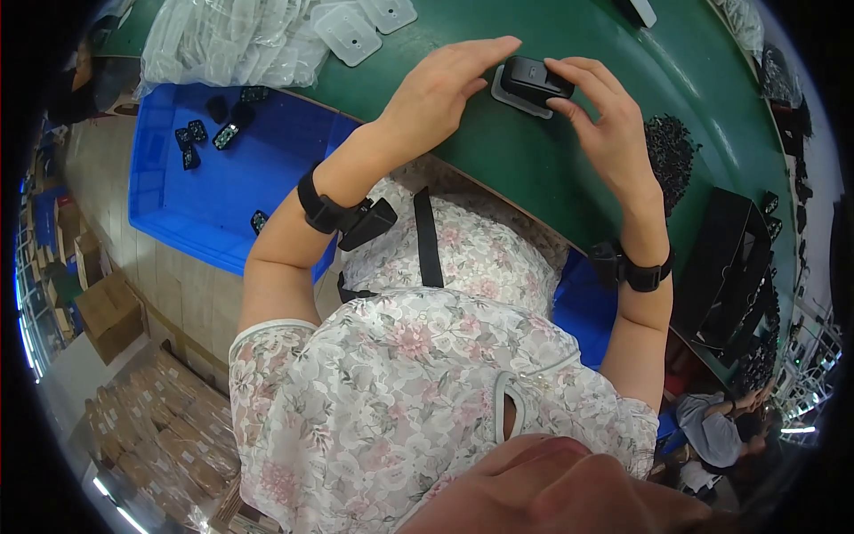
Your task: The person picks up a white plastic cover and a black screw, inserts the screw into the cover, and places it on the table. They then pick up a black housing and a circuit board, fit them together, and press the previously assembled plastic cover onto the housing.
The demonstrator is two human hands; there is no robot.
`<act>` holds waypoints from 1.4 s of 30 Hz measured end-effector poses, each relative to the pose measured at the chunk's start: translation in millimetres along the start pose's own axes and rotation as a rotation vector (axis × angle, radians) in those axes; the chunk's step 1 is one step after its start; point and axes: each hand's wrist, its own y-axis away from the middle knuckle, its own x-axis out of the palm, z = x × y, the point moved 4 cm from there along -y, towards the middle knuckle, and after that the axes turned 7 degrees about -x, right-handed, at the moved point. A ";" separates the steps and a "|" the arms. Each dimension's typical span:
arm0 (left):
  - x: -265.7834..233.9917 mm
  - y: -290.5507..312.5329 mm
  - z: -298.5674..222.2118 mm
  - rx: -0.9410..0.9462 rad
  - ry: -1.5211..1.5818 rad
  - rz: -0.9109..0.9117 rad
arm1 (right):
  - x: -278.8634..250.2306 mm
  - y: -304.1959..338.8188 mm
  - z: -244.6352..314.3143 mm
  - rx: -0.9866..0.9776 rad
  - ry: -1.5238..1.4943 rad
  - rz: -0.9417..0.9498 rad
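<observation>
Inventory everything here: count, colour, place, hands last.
Table: one, green, top centre
Pad: one, pale grey, on table
Case: one, black, over pad
Plastic bags: many, clear, upper left
Plates: at least two, pale, beside bags
Bin: one, blue, beside table
Loose parts: several, dark, in bin
Pile: one, black bits, right of case
Box: one, black, table's right
Cartons: several, brown, left
Co-worker: one, grey top, lower right
Shirt: one, pale, centre
Wrist straps: two, black, on arms
Left hand: one, bare, beside case
Right hand: one, bare, holding case

No lettering can be read; a faint mark on the black case, in the upper middle of the frame, is too small to make out.
</observation>
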 end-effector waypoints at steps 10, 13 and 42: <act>1.4 10.4 -4.0 0.107 -0.203 0.157 | 8.2 6.4 14.7 -0.072 0.136 0.039; 0.8 16.8 -13.5 0.116 -0.266 0.184 | 7.5 11.7 20.2 -0.146 0.146 0.015; -45.0 -11.8 -43.4 -0.226 0.223 -0.303 | -12.1 -180.2 -71.7 0.065 -0.233 -0.310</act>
